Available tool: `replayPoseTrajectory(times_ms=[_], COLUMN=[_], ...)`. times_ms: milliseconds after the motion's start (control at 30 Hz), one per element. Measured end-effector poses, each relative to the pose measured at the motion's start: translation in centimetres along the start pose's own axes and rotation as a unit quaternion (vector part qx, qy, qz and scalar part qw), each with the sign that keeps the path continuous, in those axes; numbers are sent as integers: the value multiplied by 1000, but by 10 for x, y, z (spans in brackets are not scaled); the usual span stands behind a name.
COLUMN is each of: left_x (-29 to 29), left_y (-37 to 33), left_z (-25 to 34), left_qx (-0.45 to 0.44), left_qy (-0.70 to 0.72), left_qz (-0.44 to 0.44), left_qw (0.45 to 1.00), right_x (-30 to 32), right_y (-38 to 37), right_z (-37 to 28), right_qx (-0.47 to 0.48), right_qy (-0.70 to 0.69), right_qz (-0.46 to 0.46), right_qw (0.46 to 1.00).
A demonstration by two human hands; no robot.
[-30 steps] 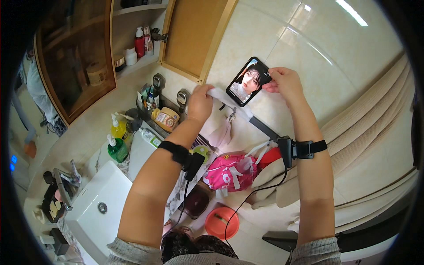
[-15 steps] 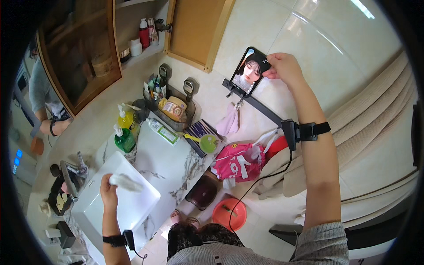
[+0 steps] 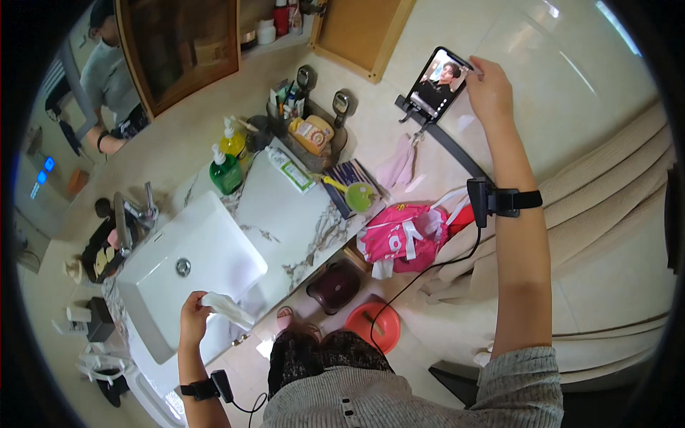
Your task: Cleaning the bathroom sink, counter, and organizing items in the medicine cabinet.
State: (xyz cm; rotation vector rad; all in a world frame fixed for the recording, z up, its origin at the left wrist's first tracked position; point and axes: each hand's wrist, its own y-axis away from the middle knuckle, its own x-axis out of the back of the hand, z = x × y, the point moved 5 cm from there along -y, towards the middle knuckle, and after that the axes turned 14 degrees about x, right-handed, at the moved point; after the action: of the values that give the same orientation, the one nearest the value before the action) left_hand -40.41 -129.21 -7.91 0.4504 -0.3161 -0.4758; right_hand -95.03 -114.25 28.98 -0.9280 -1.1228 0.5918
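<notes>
My left hand (image 3: 193,319) is closed around one end of a limp white piece that looks like a cloth or tissue (image 3: 228,308). It hangs over the near edge of the white rectangular sink (image 3: 153,274). On the right, my raised right hand (image 3: 491,89) has its fingers closed at the upper right edge of a black smartphone (image 3: 437,89). The lit phone, with a person on its screen, leans against the tiled wall above a dark hook rail (image 3: 453,148).
A green pump bottle (image 3: 226,173), yellow pump bottle (image 3: 234,139) and white-green tube (image 3: 291,170) occupy the counter. Beyond is a grey organizer (image 3: 332,160). A pink bag (image 3: 399,235) hangs right; a red basin (image 3: 385,328) stands below. Beige curtain (image 3: 564,207) lines the right.
My left hand has moved with the white piece from over the sink bowl toward its near edge. The phone screen shows a different picture. My right hand stays at the phone while the view shifts.
</notes>
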Motion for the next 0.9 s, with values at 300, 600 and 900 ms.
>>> replayPoseTrajectory(times_ms=[300,600,900], left_x=[-48,-104,-102], left_y=[29,52,78], left_z=[15,46,23], left_qx=[-24,-37,-202], left_qy=[-38,-86,-445], left_qz=[-60,-127,61], left_qw=[997,987,870], right_x=[-20,-57,-75], right_y=[121,277,340], right_z=[-179,-291,-270], right_qx=[-29,25,-313], right_qy=[-487,-534,-658], right_qz=[-225,-425,-311], right_qw=[843,731,610])
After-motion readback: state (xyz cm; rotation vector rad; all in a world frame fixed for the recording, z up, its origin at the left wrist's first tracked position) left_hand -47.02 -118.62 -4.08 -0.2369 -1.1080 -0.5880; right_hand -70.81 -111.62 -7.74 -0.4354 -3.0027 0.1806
